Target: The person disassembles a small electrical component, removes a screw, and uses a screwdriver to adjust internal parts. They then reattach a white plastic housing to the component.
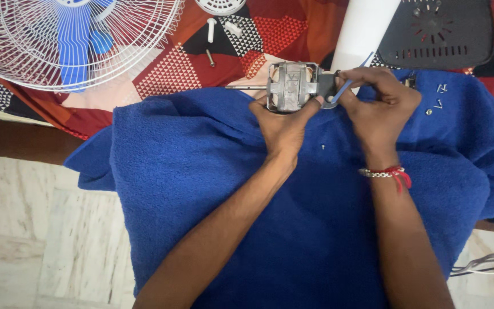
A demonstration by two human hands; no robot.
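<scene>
A grey metal fan motor (293, 86) with a thin shaft pointing left rests at the far edge of a blue towel (315, 217). My left hand (284, 123) grips the motor from below, thumb and fingers on its sides. My right hand (381, 106) is closed at the motor's right end, holding a thin blue tool or wire (354, 77) that angles up to the right. A bracelet with red thread sits on my right wrist.
A white fan cage with blue blades (72, 40) lies at the top left on a red patterned cloth (172, 68). A white tube (364, 31) and a black plastic cover (438, 31) lie beyond the motor. Small screws (438, 97) sit on the towel at right. White bolts (211, 31) lie nearby.
</scene>
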